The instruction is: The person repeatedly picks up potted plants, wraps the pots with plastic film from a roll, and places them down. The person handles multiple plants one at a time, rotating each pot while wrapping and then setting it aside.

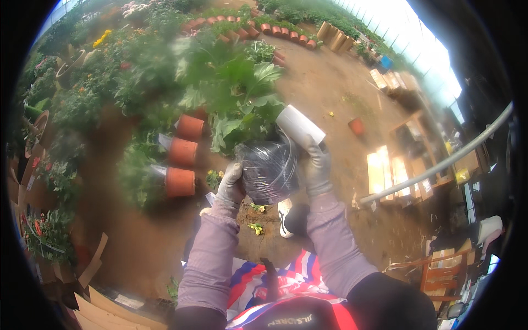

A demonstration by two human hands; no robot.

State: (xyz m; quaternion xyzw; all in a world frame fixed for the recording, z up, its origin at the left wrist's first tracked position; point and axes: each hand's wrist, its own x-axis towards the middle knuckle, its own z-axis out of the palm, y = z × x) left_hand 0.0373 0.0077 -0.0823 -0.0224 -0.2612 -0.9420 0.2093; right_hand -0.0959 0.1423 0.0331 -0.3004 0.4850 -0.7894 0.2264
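Between my hands is a dark pot (268,171) wound in shiny clear film, tilted so its large leafy green plant (236,93) points away from me. My gloved left hand (231,186) grips the pot's left side. On the other side, my gloved right hand (318,165) is closed around the lower end of a white roll (300,124), apparently stretch film. A strip of film runs between the roll and the pot. The right fingertips are partly hidden behind the roll.
Several orange pots (180,182) with wrapped plants lie on their sides at left. Flower beds (93,99) fill the far left. One orange pot (356,127) stands on the dirt floor at right, near cardboard boxes (393,170) and a curved grey pipe (440,165). Flattened cardboard (110,311) lies lower left.
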